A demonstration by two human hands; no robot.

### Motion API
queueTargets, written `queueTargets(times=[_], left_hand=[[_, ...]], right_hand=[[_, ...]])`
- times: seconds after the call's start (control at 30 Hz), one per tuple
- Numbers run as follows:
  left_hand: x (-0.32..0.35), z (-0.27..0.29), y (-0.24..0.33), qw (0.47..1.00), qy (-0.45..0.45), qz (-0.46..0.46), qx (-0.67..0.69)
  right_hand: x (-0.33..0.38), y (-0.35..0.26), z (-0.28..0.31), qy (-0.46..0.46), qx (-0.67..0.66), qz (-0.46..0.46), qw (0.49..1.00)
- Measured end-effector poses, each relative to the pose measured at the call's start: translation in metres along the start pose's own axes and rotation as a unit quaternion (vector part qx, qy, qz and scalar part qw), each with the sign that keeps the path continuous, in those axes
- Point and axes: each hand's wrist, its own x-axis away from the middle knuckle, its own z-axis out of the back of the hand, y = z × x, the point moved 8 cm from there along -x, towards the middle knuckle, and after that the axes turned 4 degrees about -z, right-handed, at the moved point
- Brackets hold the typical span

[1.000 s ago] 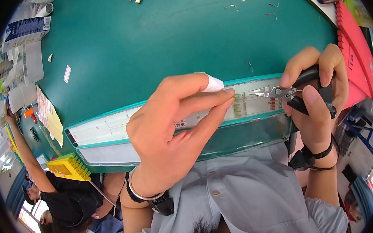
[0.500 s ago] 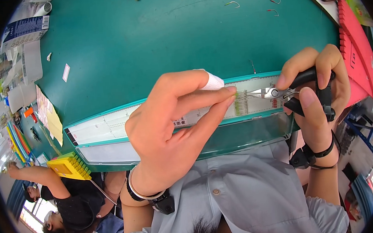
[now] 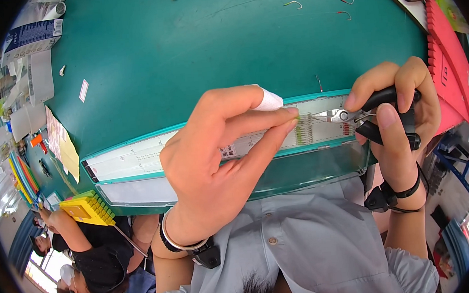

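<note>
A long teal-rimmed case [image 3: 128, 157] lies open across the table before me. Green-tipped fishing hooks [image 3: 304, 132] stand in a tight row on its white lining, with a small red-tipped group [image 3: 346, 129] further right. My left hand [image 3: 207, 154], a white wrap on one finger, pinches thumb and forefinger at the green ends of the row; what lies between the fingertips is too small to make out. In my right hand [image 3: 397, 111] are black-handled pliers [image 3: 344, 116], their thin tips reaching the upper right of the green row.
Several loose hooks [image 3: 293, 3] lie on the green table [image 3: 183, 57] at the far right, and a single red-tipped one [image 3: 320, 83] just beyond the case. Pink racks [image 3: 451, 69] stand at the right edge, a yellow rack [image 3: 88, 208] at the left. A co-worker [image 3: 99, 251] sits at the lower left.
Both hands and the pliers keep nearly the same place, with only slight shifts. The co-worker at the left has moved an arm and head.
</note>
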Motion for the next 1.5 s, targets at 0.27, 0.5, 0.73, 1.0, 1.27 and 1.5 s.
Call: queueTargets(times=[0.27,0.5,0.73,1.0,1.27,1.5], left_hand=[[0.002,0.005,0.000,1.000,0.019,-0.002,0.004],[0.002,0.004,0.003,0.997,0.005,-0.065,-0.030],[0.002,0.004,-0.001,0.999,0.018,-0.027,-0.007],[0.003,0.003,0.000,1.000,-0.009,-0.021,0.006],[0.024,-0.003,0.013,0.965,-0.177,-0.079,-0.175],[0.043,-0.016,-0.001,0.920,-0.254,-0.117,-0.274]], right_hand=[[0.000,-0.001,0.002,-0.006,0.006,-0.007,1.000],[-0.004,-0.007,0.007,0.055,-0.009,0.042,0.998],[0.000,-0.002,0.001,0.011,-0.049,0.000,0.999],[0.001,-0.005,-0.002,-0.007,0.008,0.006,1.000],[-0.008,0.000,0.002,-0.066,0.052,0.002,0.996],[-0.005,-0.002,-0.001,-0.092,0.088,0.031,0.991]])
